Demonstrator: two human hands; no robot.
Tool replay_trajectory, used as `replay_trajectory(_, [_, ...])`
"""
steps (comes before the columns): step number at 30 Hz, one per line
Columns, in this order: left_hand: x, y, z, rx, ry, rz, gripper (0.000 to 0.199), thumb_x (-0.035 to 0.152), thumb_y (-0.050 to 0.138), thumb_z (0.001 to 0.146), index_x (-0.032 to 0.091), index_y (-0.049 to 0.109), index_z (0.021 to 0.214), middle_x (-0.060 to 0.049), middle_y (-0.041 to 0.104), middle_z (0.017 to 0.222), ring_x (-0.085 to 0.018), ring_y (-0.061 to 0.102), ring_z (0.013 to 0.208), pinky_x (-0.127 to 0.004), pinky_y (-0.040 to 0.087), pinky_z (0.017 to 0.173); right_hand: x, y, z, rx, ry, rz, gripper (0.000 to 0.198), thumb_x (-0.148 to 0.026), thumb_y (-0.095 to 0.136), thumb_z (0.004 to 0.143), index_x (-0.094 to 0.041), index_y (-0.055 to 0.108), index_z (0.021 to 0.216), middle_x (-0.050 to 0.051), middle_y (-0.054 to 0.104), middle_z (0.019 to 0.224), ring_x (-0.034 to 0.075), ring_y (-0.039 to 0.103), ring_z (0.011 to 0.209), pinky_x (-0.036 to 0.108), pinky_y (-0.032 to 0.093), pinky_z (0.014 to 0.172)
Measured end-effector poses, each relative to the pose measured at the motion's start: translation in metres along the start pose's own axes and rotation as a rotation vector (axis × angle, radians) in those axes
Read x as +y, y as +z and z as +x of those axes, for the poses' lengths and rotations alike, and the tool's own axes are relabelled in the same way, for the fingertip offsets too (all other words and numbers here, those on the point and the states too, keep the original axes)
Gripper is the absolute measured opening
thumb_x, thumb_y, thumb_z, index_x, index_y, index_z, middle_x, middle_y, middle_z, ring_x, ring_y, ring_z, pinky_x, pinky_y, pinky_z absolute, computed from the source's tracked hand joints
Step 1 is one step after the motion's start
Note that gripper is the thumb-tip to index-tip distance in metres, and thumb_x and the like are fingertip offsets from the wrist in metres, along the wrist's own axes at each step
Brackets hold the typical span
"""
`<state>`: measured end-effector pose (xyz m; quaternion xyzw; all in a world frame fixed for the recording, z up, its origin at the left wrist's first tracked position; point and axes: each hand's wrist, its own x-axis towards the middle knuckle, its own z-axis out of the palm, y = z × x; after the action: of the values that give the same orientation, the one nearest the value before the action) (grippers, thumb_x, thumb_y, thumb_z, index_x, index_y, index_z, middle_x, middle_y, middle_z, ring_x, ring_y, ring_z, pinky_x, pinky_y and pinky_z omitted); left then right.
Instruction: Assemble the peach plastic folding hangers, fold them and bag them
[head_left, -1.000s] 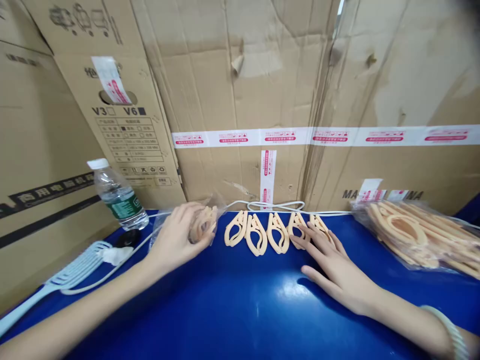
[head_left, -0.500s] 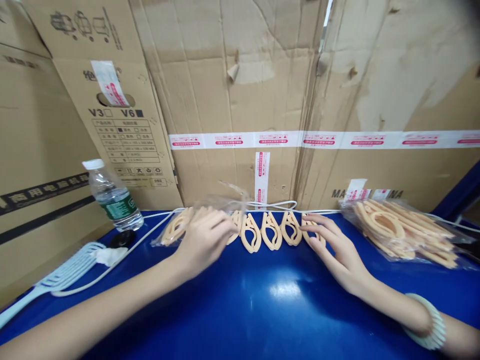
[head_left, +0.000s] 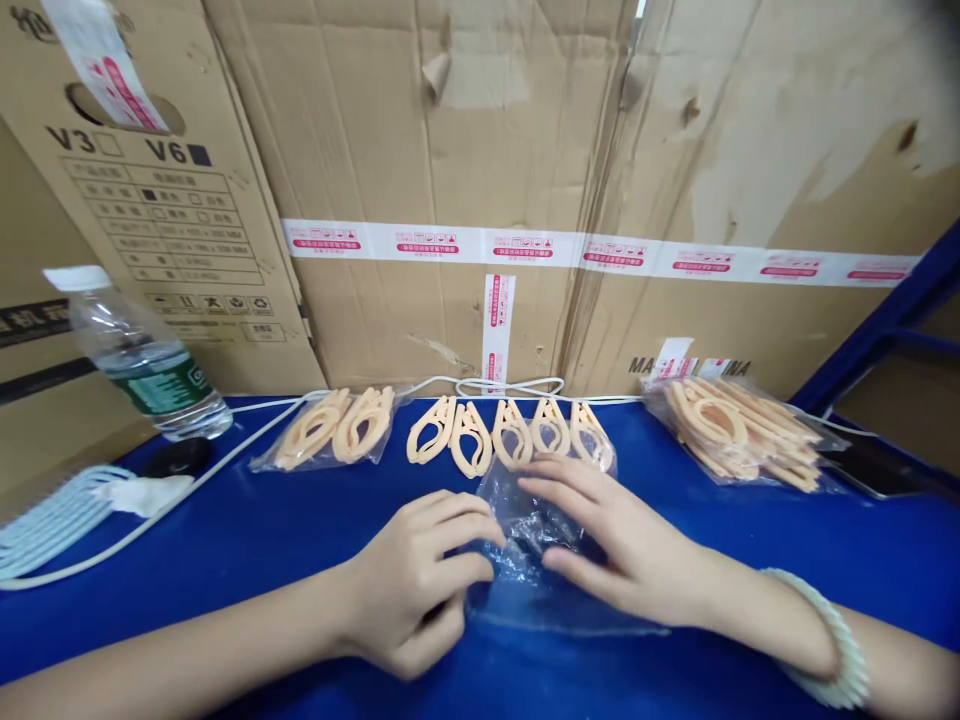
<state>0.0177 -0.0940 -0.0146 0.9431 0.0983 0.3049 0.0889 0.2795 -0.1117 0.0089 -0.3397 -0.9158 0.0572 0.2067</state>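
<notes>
Left hand (head_left: 427,575) fingers curl at left side of clear plastic bag (head_left: 517,565), can't tell if pinching; right hand (head_left: 630,540) fingers spread apart over it. Bag lies flat on blue table (head_left: 247,560), far edge overlapping some of five loose peach hangers (head_left: 509,416) in a row. Bagged hangers (head_left: 365,425) left, bagged pile (head_left: 750,435) right.

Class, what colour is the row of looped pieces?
The looped pieces are pale peach, clearest in the head view.

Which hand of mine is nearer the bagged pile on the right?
Your right hand: it is over the clear bag, in front and left of the bagged pile; the left hand is farther left, at that bag's left side.
</notes>
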Motion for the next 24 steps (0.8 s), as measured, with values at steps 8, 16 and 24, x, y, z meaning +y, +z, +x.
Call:
replay_trajectory(8, [0.013, 0.004, 0.009, 0.245, -0.234, -0.156, 0.032, 0.008, 0.050, 0.088, 0.017, 0.045, 0.058, 0.000, 0.054, 0.059, -0.011, 0.051, 0.058, -0.025, 0.042, 0.055, -0.005, 0.017, -0.004, 0.217, -0.191, -0.370, 0.021, -0.012, 0.045, 0.095, -0.013, 0.064, 0.104, 0.011, 0.064, 0.098, 0.022, 0.055, 0.089, 0.039, 0.046, 0.077])
replay_trajectory(16, [0.011, 0.023, 0.007, 0.012, -0.382, 0.036, 0.034, 0.022, 0.069, 0.073, 0.020, 0.047, 0.100, 0.000, 0.056, 0.086, -0.015, 0.054, 0.067, -0.028, 0.045, 0.060, -0.007, 0.020, -0.006, 0.267, -0.422, -0.558, 0.037, -0.010, 0.035, 0.095, -0.019, 0.055, 0.066, 0.005, 0.059, 0.070, 0.016, 0.045, 0.059, 0.033, 0.031, 0.052])
replay_trajectory(24, [0.014, 0.024, 0.001, 0.023, -0.192, 0.197, 0.025, 0.003, 0.045, 0.084, 0.016, 0.048, 0.105, -0.008, 0.058, 0.092, -0.020, 0.049, 0.076, -0.035, 0.043, 0.069, -0.004, -0.003, -0.002, -0.104, -0.138, -0.555, 0.016, -0.014, 0.051, 0.088, -0.020, 0.051, 0.073, 0.000, 0.056, 0.068, 0.016, 0.049, 0.059, 0.032, 0.030, 0.050])
